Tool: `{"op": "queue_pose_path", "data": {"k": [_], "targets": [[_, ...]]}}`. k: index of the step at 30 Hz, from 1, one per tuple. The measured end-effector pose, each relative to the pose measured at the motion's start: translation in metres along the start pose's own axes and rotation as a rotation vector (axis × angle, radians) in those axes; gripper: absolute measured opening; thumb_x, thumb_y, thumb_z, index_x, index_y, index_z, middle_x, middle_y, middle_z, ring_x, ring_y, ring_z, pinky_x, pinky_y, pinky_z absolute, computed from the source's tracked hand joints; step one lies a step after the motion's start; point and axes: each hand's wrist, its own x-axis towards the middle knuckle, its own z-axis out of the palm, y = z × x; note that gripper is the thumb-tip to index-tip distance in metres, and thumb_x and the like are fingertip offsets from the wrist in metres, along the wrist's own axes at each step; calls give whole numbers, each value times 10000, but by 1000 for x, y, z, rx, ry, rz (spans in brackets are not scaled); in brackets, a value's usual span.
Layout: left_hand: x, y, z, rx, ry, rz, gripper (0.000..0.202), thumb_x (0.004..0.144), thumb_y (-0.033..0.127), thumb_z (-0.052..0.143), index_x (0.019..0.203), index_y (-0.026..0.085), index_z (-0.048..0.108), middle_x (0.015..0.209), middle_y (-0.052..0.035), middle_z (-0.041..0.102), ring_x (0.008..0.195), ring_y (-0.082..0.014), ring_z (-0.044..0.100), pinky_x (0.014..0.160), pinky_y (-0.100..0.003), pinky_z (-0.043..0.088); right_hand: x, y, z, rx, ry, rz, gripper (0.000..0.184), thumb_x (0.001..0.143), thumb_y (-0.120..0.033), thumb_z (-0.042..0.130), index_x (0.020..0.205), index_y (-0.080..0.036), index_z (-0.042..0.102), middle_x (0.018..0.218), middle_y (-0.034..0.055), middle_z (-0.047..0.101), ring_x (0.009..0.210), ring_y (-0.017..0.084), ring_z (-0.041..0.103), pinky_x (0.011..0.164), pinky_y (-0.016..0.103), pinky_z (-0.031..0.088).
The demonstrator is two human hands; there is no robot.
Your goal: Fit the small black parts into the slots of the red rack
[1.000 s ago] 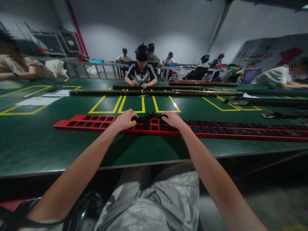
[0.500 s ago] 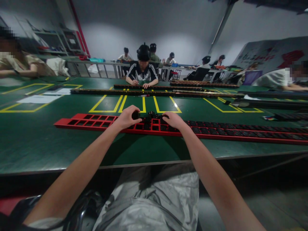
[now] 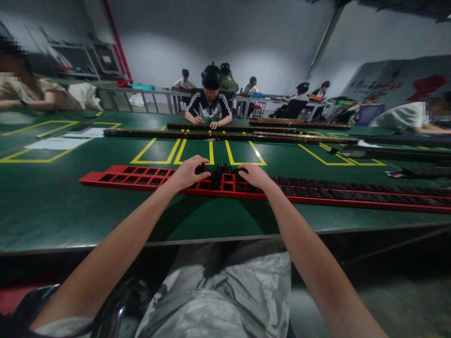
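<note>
A long red frame with two rows of square openings lies across the bench in front of me. Black square parts fill its right stretch, while the openings at the left end hold none. My left hand is curled over the middle of the frame, its thumb and fingers closed around a small black part. On the other side of a few loose black parts, my right hand bends its fingertips onto a black part at the frame. What exactly sits under those fingertips is mostly hidden.
The green bench carries yellow tape outlines. Beyond the red frame lie long dark strips, white paper sheets and bundled cables. A co-worker sits opposite; other people work at both sides and behind.
My left hand has shifted slightly right, toward the loose black parts. My right hand stays almost where it was.
</note>
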Motion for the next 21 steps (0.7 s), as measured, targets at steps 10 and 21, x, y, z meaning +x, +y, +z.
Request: {"op": "queue_pose_path", "data": {"k": [10, 21], "targets": [[1, -2, -1, 18, 84, -17, 204, 923, 331, 488, 822, 187, 591, 876, -39, 598, 810, -168, 563, 767, -315, 462, -1, 1, 0, 5, 6, -3, 337, 965, -332, 481, 1217, -191, 654, 1229, 98, 681, 1134, 247, 621, 974, 346, 466], [-2, 11, 6, 133, -84, 8, 388, 972, 381, 362, 730, 188, 596, 798, -47, 598, 750, -178, 558, 697, -309, 417, 0, 2, 1, 5, 13, -9, 345, 967, -341, 482, 1223, -185, 652, 1217, 104, 686, 1123, 246, 626, 967, 342, 466]]}}
